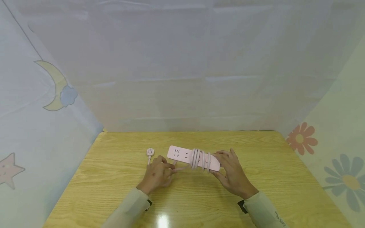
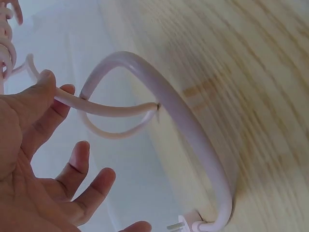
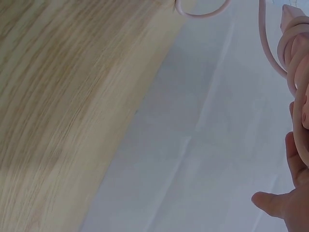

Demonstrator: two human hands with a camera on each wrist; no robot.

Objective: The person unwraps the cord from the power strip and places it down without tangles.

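Note:
A pink power strip [image 1: 179,153] is held up over the table, tilted down to the right, its sockets facing up. Several turns of its pink cord [image 1: 195,158] wrap round the middle and right part. My right hand [image 1: 232,174] grips the strip's right end between thumb and fingers. To the left, my left hand [image 1: 158,174] pinches the loose cord [image 2: 116,110] between thumb and forefinger, the other fingers spread in the left wrist view. Beyond the pinch the cord loops and runs to the plug [image 1: 150,152], which lies on the table with its pins showing.
The wooden table [image 1: 114,190] ends at a pale cloth backdrop [image 1: 182,104]. Printed cloth walls stand on both sides, with a moon [image 1: 57,82] and star on the left and flowers [image 1: 302,138] on the right.

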